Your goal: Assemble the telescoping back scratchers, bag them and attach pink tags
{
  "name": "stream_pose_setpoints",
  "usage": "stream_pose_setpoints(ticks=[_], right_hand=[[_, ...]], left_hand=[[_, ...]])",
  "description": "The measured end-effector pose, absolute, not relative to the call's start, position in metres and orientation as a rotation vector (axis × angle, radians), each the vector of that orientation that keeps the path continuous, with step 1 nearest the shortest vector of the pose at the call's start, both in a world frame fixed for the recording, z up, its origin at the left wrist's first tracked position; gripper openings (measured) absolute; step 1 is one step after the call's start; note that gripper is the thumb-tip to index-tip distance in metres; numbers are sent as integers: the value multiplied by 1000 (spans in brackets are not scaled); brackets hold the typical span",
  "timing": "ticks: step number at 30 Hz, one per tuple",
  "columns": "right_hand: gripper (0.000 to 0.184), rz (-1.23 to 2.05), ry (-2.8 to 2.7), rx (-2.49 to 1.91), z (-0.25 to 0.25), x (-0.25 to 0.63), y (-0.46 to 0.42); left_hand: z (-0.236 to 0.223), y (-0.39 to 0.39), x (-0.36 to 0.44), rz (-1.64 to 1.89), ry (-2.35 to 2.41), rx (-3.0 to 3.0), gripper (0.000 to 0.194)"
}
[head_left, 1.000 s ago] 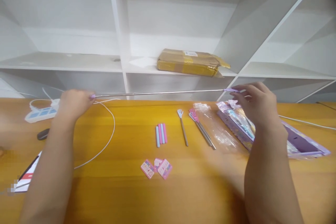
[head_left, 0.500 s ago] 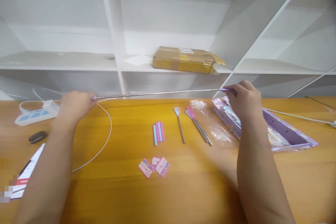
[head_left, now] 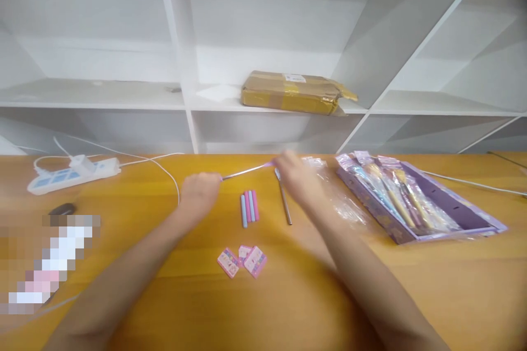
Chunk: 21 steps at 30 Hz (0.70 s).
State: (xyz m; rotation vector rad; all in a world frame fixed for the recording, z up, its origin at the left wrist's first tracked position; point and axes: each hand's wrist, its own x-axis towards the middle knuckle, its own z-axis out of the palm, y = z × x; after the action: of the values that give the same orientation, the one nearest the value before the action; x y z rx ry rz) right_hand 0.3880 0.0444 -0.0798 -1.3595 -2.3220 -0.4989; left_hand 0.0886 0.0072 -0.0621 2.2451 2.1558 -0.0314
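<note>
Both my hands hold a telescopic back scratcher, its thin metal rod (head_left: 245,171) stretched between them above the table. My left hand (head_left: 201,192) is closed around one end, where a bit of purple shows. My right hand (head_left: 294,173), blurred, grips the purple end at the other side. Below the rod lie several pink and light blue grip sleeves (head_left: 249,207) side by side. Another back scratcher with a metal rod (head_left: 285,203) lies beside my right hand, its light head partly showing. Nearer to me are three small pink printed cards (head_left: 229,262).
At the right stands a purple open box (head_left: 444,197) with long bagged items in it. Clear plastic wrappers (head_left: 349,208) lie beside it. A white power strip (head_left: 74,174) with cables is at the left. A taped cardboard parcel (head_left: 294,93) rests on the shelf behind.
My hands have moved toward each other and lower, and the rod between them is much shorter. My right arm now hides the back scratchers that lay right of the single one.
</note>
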Motion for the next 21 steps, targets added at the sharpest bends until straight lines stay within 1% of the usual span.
stream_pose_setpoints(ticks=[3,5,12,16,21], right_hand=[[29,-441,-2512,-1337,-104,328,24],[29,-428,-2542,-1342,-110,312,17],[30,-394,-2613,-1369,-107,318,19],[24,-333,-2663,-1391,-107,320,25],[31,-364,-2642,-1314,-103,329,29]], left_hand=[[-80,7,106,-119,2166,2290,41],[-84,8,105,-152,2181,2304,42],[-90,11,102,-172,2156,2352,44],[-95,11,105,-182,2149,2376,44],[-89,7,110,-179,2156,2408,46]])
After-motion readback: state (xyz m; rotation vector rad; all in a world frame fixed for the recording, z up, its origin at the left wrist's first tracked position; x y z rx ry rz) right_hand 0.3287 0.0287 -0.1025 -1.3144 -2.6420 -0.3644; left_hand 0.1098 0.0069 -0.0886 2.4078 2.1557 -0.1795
